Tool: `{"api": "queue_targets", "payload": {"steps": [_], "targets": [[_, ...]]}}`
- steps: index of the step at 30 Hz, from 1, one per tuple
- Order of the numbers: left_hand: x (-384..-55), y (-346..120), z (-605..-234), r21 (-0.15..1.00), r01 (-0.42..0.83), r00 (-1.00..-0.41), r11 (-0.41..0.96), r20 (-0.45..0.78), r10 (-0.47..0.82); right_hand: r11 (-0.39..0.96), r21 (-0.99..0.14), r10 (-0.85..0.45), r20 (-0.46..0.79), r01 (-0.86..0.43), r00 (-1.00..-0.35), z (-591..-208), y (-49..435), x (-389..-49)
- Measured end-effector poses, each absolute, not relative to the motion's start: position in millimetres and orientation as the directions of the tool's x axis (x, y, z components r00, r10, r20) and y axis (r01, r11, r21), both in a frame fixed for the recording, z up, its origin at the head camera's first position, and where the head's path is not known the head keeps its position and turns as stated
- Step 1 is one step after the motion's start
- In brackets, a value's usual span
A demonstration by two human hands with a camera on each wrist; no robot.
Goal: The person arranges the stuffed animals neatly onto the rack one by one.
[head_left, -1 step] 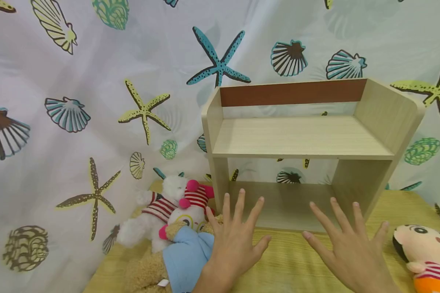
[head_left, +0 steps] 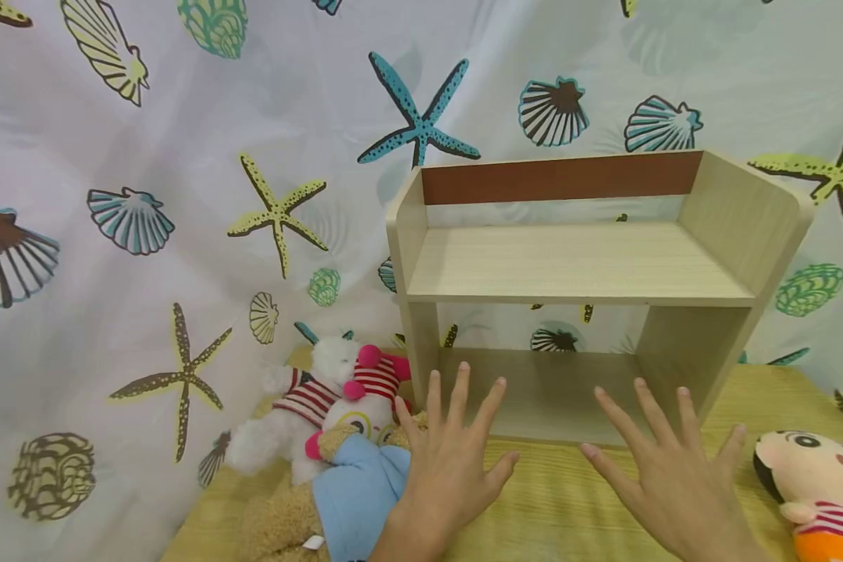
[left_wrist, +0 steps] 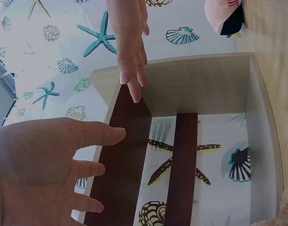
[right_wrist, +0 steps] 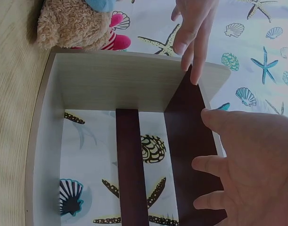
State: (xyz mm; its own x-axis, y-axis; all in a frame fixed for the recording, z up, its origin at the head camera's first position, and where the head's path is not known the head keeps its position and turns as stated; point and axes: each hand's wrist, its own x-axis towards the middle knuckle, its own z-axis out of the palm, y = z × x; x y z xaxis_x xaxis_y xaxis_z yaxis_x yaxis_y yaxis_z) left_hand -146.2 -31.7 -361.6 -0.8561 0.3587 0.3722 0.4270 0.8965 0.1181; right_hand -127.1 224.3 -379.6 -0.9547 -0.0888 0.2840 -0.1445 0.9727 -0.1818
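Both hands hover before a small two-tier wooden shelf (head_left: pixel 580 261), palms toward it and fingers spread. My left hand (head_left: pixel 449 464) overlaps the shelf's lower left opening in the head view, holding nothing. Across from it, my right hand (head_left: pixel 677 480) is just as bare, its fingertips overlapping the lower right part. In the left wrist view the left palm (left_wrist: pixel 40 165) faces the shelf's dark underside board (left_wrist: pixel 122 165). The right palm (right_wrist: pixel 261 165) shows beside the same board in the right wrist view.
Left of the shelf lie a brown teddy bear (head_left: pixel 361 492) in a blue shirt, a white plush toy (head_left: pixel 305 406) in stripes and a pink-limbed plush (head_left: pixel 375 378). A doll (head_left: pixel 818 472) lies at right on the wooden tabletop (head_left: pixel 534 507). A sea-patterned curtain (head_left: pixel 197 140) hangs behind.
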Motion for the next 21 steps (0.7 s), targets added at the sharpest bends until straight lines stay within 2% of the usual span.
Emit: {"api": "queue_targets", "payload": {"steps": [8,21], "targets": [[-140.7,-38.2,-349.2,0.13,0.408,-0.876,0.904,0.335,0.347,0.964,-0.223,-0.076,0.289,-0.145,-0.954,-375.7,236.2,-125.1],[-132.5,-52.8,-350.5,0.109,0.442,-0.831,0.891,0.425,0.36,0.95,-0.271,-0.052,0.354,-0.156,-0.934,-373.3,254.6,-129.0]]}}
